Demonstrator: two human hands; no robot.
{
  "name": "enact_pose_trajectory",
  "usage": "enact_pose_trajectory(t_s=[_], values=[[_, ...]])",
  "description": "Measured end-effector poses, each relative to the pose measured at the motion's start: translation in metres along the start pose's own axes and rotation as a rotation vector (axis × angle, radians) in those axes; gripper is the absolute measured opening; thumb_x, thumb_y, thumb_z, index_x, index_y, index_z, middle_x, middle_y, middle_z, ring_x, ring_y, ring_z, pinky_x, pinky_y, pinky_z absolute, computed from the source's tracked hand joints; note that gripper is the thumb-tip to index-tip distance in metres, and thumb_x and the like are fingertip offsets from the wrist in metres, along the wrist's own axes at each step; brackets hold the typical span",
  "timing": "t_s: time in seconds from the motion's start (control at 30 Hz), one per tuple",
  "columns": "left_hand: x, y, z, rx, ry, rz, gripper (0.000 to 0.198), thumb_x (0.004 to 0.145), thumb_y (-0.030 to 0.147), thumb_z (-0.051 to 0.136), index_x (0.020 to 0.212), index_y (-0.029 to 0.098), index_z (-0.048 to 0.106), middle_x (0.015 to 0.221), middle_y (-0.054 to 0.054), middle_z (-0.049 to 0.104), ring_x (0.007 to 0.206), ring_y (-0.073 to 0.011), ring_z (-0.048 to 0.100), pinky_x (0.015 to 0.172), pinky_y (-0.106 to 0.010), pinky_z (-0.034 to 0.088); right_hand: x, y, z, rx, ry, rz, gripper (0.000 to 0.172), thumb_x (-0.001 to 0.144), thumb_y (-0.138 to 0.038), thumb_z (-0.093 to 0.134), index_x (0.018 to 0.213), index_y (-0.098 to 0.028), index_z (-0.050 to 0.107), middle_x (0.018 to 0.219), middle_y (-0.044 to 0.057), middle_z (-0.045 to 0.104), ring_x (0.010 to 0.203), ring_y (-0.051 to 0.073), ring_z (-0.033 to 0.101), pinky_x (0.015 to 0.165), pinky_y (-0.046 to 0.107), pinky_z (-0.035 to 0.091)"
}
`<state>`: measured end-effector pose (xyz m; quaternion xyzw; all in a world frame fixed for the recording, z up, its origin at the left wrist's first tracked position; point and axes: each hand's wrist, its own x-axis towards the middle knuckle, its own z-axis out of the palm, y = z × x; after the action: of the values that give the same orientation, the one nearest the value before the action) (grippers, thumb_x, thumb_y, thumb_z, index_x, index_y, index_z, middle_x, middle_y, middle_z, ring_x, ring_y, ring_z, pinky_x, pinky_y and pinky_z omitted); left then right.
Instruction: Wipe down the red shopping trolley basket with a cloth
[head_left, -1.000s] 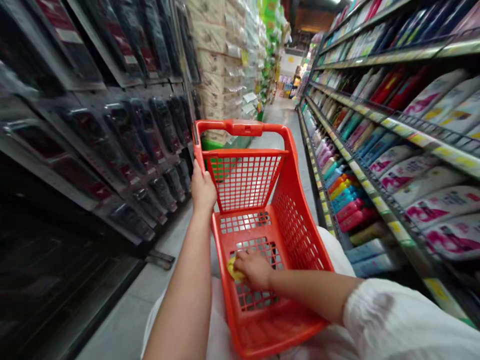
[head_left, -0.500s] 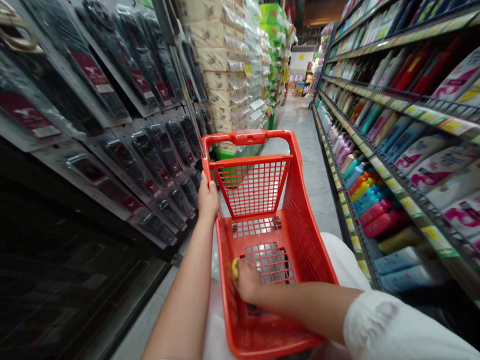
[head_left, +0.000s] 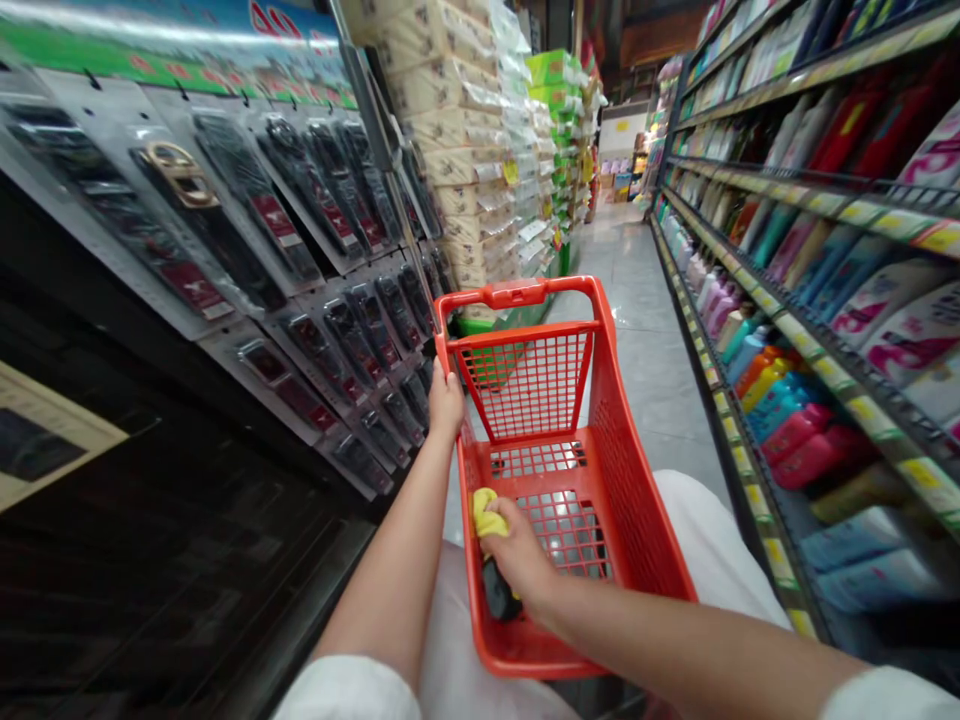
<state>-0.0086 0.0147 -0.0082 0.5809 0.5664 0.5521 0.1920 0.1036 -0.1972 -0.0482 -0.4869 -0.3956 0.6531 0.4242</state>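
Note:
A red plastic wheeled shopping basket (head_left: 645,500) stands between my knees, its handle at the far end. My left hand (head_left: 446,402) is closed around the basket's upper left rim, close to the handle. Inside the basket, my right hand (head_left: 521,555) grips a yellow cloth (head_left: 486,512) against the inner left wall. Below that hand lies a dark piece (head_left: 499,590); I cannot tell whether it belongs to the cloth or the basket. Grid openings show in the basket's floor and far wall.
Packaged belts (head_left: 285,215) hang on a display at left. Stacked beige packs (head_left: 469,150) and green packs (head_left: 555,90) stand beyond it. Shelves of bottles (head_left: 787,400) line the right side. A grey tiled aisle (head_left: 637,270) runs ahead.
My right hand has turned and shifted along the left wall, showing more of the yellow cloth and a dark piece below it. My left hand keeps its grip. The view has shifted left.

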Motion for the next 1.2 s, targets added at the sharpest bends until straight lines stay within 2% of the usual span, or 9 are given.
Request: enact_pose_trajectory(t_s=[0.1,0.17,0.37,0.43,0.53,0.73,0.87,1.03,1.2], values=[[-0.001,0.0,-0.002,-0.003,-0.002,-0.004,0.055,0.091,0.015,0.038,0.145,0.013,0.038,0.15,-0.011,0.043,0.14,-0.0198,0.036,0.118,-0.036,0.023,-0.024,0.007,-0.007,-0.003,-0.092,0.013,0.026,0.06,-0.013,0.052,0.085,-0.022,0.05,0.074,-0.004,0.051,0.067,0.012,0.05,0.056,0.02,0.038],[-0.002,-0.001,-0.003,-0.015,-0.004,-0.003,0.055,0.091,0.015,0.038,0.146,0.015,0.038,0.151,-0.009,0.042,0.141,-0.0183,0.035,0.119,-0.035,0.023,-0.025,0.006,-0.009,-0.032,-0.095,-0.073,0.027,0.062,-0.014,0.054,0.087,-0.022,0.053,0.08,-0.003,0.054,0.073,0.014,0.053,0.063,0.022,0.043],[-0.002,-0.006,-0.002,-0.049,0.002,-0.006,0.055,0.092,0.017,0.038,0.147,0.015,0.036,0.153,-0.009,0.038,0.143,-0.0178,0.031,0.119,-0.035,0.019,0.04,-0.032,-0.002,-0.264,0.021,-0.415,0.036,0.07,-0.014,0.057,0.104,-0.023,0.061,0.105,0.002,0.055,0.1,0.018,0.054,0.091,0.033,0.044],[-0.001,-0.008,-0.001,-0.073,0.012,0.0,0.054,0.092,0.019,0.04,0.146,0.018,0.038,0.153,-0.008,0.038,0.144,-0.0182,0.029,0.12,-0.037,0.018,0.051,-0.039,-0.006,-0.361,-0.042,-0.484,0.033,0.074,-0.013,0.056,0.104,-0.023,0.064,0.106,0.003,0.053,0.103,0.018,0.053,0.094,0.033,0.042],[0.0,-0.009,0.001,-0.094,0.009,0.031,0.054,0.092,0.022,0.043,0.145,0.02,0.039,0.154,-0.007,0.038,0.144,-0.018,0.029,0.12,-0.037,0.017,0.036,-0.035,-0.019,-0.478,-0.209,-0.511,0.027,0.078,-0.014,0.058,0.1,-0.024,0.068,0.105,0.003,0.053,0.105,0.017,0.053,0.095,0.031,0.042],[0.0,-0.005,0.002,-0.123,-0.015,0.033,0.051,0.091,0.029,0.048,0.142,0.021,0.044,0.15,-0.006,0.043,0.144,-0.0184,0.027,0.12,-0.037,0.016,-0.031,-0.027,-0.05,-0.526,-0.664,-0.372,0.02,0.079,-0.018,0.063,0.095,-0.024,0.074,0.107,0.003,0.053,0.104,0.016,0.054,0.094,0.028,0.043],[-0.004,0.001,0.001,-0.116,-0.023,0.049,0.05,0.092,0.028,0.047,0.141,0.022,0.045,0.149,-0.006,0.045,0.144,-0.0184,0.028,0.12,-0.038,0.016,-0.041,-0.041,-0.077,-0.568,-0.965,-0.156,0.023,0.075,-0.008,0.059,0.087,-0.019,0.075,0.104,0.002,0.058,0.096,0.013,0.057,0.088,0.022,0.044],[-0.004,0.002,-0.001,-0.097,-0.012,0.07,0.05,0.091,0.024,0.046,0.141,0.02,0.044,0.15,-0.006,0.044,0.143,-0.0179,0.031,0.12,-0.035,0.018,-0.027,-0.055,-0.106,-0.949,-0.916,0.208,0.035,0.062,0.0,0.059,0.088,-0.019,0.073,0.073,-0.005,0.062,0.068,0.012,0.057,0.07,0.021,0.045],[-0.002,-0.002,0.0,-0.09,-0.008,0.056,0.053,0.09,0.023,0.047,0.143,0.024,0.042,0.15,-0.002,0.043,0.142,-0.0179,0.032,0.12,-0.036,0.019,-0.018,-0.037,-0.078,-1.189,-0.89,0.213,0.01,0.065,-0.012,0.066,0.072,-0.019,0.07,0.066,-0.001,0.063,0.065,0.017,0.06,0.064,0.025,0.046]])
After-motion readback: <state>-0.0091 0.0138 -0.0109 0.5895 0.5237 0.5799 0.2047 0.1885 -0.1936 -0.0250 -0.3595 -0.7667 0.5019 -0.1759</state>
